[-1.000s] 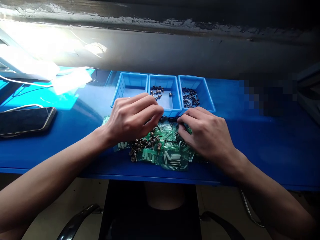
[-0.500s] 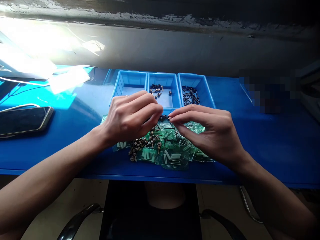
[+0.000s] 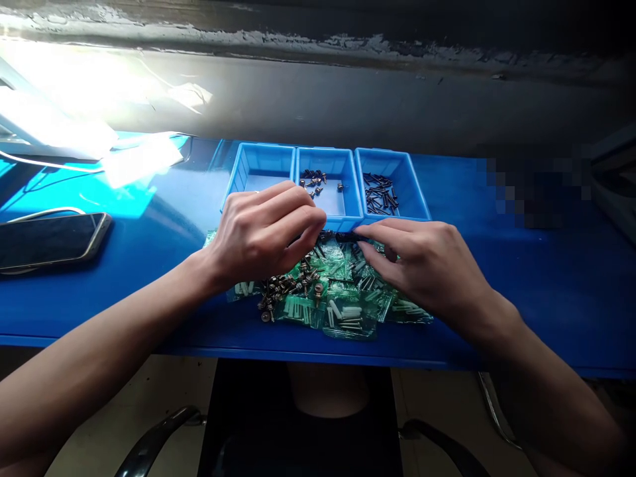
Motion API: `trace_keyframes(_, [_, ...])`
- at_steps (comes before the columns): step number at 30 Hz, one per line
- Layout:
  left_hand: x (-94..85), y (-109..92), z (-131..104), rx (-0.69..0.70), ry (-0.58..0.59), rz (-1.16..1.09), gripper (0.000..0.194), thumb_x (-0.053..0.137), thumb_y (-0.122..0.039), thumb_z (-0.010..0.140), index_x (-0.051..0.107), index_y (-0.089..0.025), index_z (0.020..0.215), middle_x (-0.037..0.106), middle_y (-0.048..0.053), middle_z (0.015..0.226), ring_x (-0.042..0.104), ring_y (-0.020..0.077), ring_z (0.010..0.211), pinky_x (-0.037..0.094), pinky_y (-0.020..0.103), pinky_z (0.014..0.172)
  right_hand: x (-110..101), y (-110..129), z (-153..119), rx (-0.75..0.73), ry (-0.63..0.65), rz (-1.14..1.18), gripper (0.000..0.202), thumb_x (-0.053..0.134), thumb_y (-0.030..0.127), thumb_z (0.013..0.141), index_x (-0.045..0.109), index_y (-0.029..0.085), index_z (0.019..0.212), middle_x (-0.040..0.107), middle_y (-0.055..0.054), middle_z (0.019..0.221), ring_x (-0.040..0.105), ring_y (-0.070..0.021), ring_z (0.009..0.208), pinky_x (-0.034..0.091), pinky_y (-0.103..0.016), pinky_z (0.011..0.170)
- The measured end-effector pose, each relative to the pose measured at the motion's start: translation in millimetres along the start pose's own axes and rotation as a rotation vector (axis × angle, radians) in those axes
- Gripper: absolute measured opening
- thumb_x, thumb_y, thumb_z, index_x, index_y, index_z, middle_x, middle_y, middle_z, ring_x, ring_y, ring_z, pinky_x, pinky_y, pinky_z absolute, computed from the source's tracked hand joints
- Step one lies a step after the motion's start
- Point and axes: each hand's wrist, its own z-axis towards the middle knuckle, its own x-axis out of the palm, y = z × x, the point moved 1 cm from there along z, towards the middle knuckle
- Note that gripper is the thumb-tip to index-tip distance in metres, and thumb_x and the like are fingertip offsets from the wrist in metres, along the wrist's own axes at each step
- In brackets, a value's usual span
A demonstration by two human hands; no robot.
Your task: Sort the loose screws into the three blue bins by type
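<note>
So the dark screws (image 3: 342,236) sit in a little row in the middle of the surface (image 3: 521,298), just in front of the bins and a fair bit back from the front edge. The right hand (image 3: 427,265) has its thumb and fingertips right at that row, a bit apart from each other; can't tell if they're actually grasping one. The left hand (image 3: 265,232) is loosely curled, thumb tucked toward the fingers, and whatever might be in there is hidden, so can't tell on that one either.

Under and between the hands, spreading toward the front edge, there's a mess of green see-through bags (image 3: 352,321) with white plugs and screws inside, plus a heap of loose metal bolts (image 3: 283,286) on the left side of it.

Behind that, near the back edge, three blue bins stand side by side: left bin (image 3: 265,158), middle bin (image 3: 330,207) with a few bolts and dark bits, right bin (image 3: 419,199) with long black screws (image 3: 380,193).

Over toward the surface's left end there's a phone (image 3: 50,238) lying flat.
</note>
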Motion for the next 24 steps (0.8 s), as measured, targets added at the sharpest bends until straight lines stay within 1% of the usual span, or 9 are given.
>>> trace_keyframes(3, [-0.2, -1, 0, 0.001, 0.007, 0.010, 0.006, 0.072, -0.014, 0.098, 0.067, -0.017, 0.100, 0.074, 0.003, 0.089, 0.067, 0.0146, 0.077, 0.049, 0.028, 0.059, 3, 0, 2, 0.003, 0.026, 0.038, 0.023, 0.066, 0.012, 0.105, 0.086, 0.012, 0.115, 0.086, -0.010, 0.110, 0.083, -0.0277, 0.086, 0.061, -0.039, 0.065])
trace_keyframes(6, [-0.3, -1, 0, 0.000, 0.016, 0.029, 0.006, 0.069, -0.015, 0.099, 0.065, -0.020, 0.101, 0.074, 0.001, 0.088, 0.068, 0.0138, 0.077, 0.047, 0.027, 0.058, 3, -2, 2, -0.035, 0.043, 0.020, 0.026, 0.060, 0.008, 0.106, 0.085, 0.010, 0.113, 0.085, -0.012, 0.111, 0.083, -0.0282, 0.088, 0.062, -0.039, 0.066])
trace_keyframes(8, [-0.3, -1, 0, 0.001, 0.018, 0.029, 0.007, 0.069, -0.016, 0.099, 0.065, -0.021, 0.102, 0.074, 0.001, 0.089, 0.069, 0.0137, 0.077, 0.048, 0.027, 0.059, -1, 0, 2, -0.082, -0.013, 0.046, 0.025, 0.059, 0.010, 0.108, 0.084, 0.013, 0.111, 0.086, -0.010, 0.110, 0.083, -0.0268, 0.091, 0.062, -0.038, 0.067])
trace_keyframes(10, [-0.4, -1, 0, -0.001, 0.016, 0.020, 0.007, 0.069, -0.016, 0.100, 0.065, -0.021, 0.102, 0.074, 0.001, 0.089, 0.070, 0.0140, 0.078, 0.049, 0.027, 0.061, -5, 5, 2, -0.136, -0.090, 0.126, 0.022, 0.062, 0.012, 0.109, 0.082, 0.019, 0.111, 0.086, -0.007, 0.109, 0.083, -0.0227, 0.093, 0.063, -0.035, 0.070])
trace_keyframes(12, [-0.6, 0, 0, -0.006, 0.018, 0.011, 0.007, 0.069, -0.016, 0.099, 0.065, -0.020, 0.102, 0.074, 0.001, 0.090, 0.070, 0.0143, 0.079, 0.050, 0.028, 0.062, -9, 10, 2, -0.170, -0.163, 0.210, 0.019, 0.065, 0.013, 0.108, 0.081, 0.022, 0.114, 0.087, -0.005, 0.115, 0.083, -0.0193, 0.099, 0.064, -0.032, 0.076])
trace_keyframes(14, [-0.7, 0, 0, -0.006, 0.022, 0.008, 0.007, 0.070, -0.015, 0.099, 0.065, -0.020, 0.102, 0.074, 0.002, 0.089, 0.069, 0.0145, 0.079, 0.050, 0.028, 0.062, -12, 11, 1, -0.173, -0.178, 0.225, 0.022, 0.066, 0.012, 0.108, 0.080, 0.022, 0.121, 0.086, -0.005, 0.123, 0.083, -0.0191, 0.108, 0.065, -0.031, 0.082])
trace_keyframes(16, [-0.6, 0, 0, -0.002, 0.024, 0.009, 0.006, 0.070, -0.015, 0.099, 0.066, -0.019, 0.102, 0.074, 0.002, 0.089, 0.069, 0.0146, 0.079, 0.049, 0.028, 0.061, -11, 7, 0, -0.159, -0.136, 0.201, 0.024, 0.065, 0.014, 0.108, 0.080, 0.020, 0.125, 0.086, -0.006, 0.122, 0.083, -0.0215, 0.106, 0.065, -0.033, 0.081])
trace_keyframes(20, [0.1, 0, 0, 0.000, 0.017, 0.006, 0.006, 0.072, -0.015, 0.098, 0.067, -0.018, 0.100, 0.075, 0.003, 0.089, 0.068, 0.0151, 0.078, 0.050, 0.028, 0.061, -5, -5, 1, -0.114, 0.024, 0.124, 0.024, 0.067, 0.018, 0.106, 0.081, 0.014, 0.124, 0.086, -0.010, 0.115, 0.084, -0.0277, 0.094, 0.064, -0.039, 0.072])
trace_keyframes(24, [0.6, 0, 0, -0.001, 0.021, 0.010, 0.006, 0.071, -0.015, 0.098, 0.066, -0.018, 0.099, 0.074, 0.003, 0.089, 0.068, 0.0148, 0.077, 0.049, 0.028, 0.060, 4, -4, 5, -0.096, 0.152, 0.050, 0.025, 0.064, 0.017, 0.107, 0.081, 0.012, 0.124, 0.084, -0.012, 0.113, 0.081, -0.0284, 0.092, 0.057, -0.037, 0.065])
